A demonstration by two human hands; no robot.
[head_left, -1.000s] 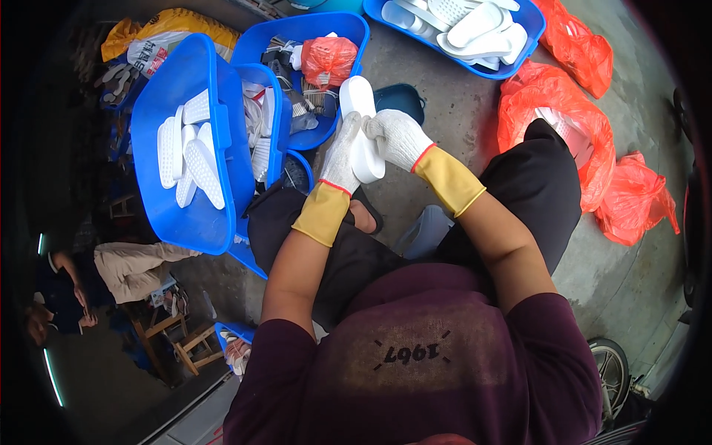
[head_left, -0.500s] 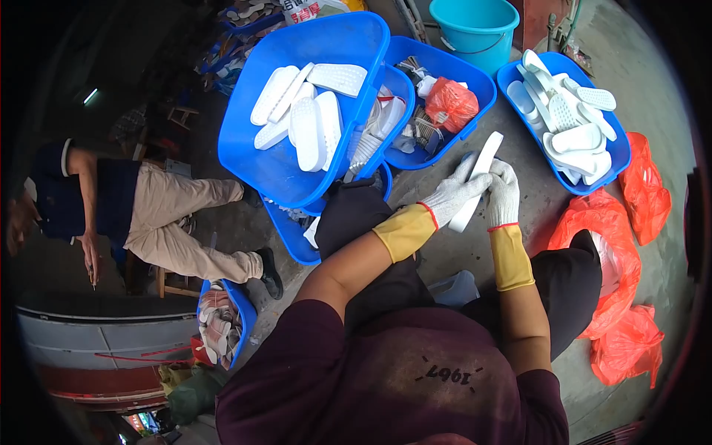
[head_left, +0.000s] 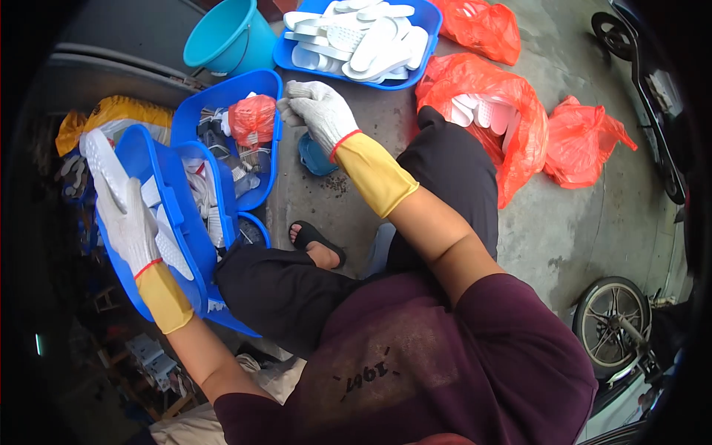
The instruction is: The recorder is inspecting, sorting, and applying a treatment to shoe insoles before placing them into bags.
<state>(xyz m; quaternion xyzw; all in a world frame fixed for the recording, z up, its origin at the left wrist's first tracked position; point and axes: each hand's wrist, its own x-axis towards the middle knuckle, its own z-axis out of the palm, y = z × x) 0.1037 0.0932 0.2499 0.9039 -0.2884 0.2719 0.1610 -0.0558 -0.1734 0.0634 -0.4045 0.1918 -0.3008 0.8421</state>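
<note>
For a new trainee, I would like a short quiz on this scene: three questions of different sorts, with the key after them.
1. What does the left hand hold?
A. a red plastic bag
B. a white shoe sole
C. a black sandal

2. True or false: the right hand also grips a white shoe sole.

3. Fill in the colour: the round bucket near the top edge is ____.

Key: 1. B. 2. False; no object shows in the right hand. 3. Turquoise.
</note>
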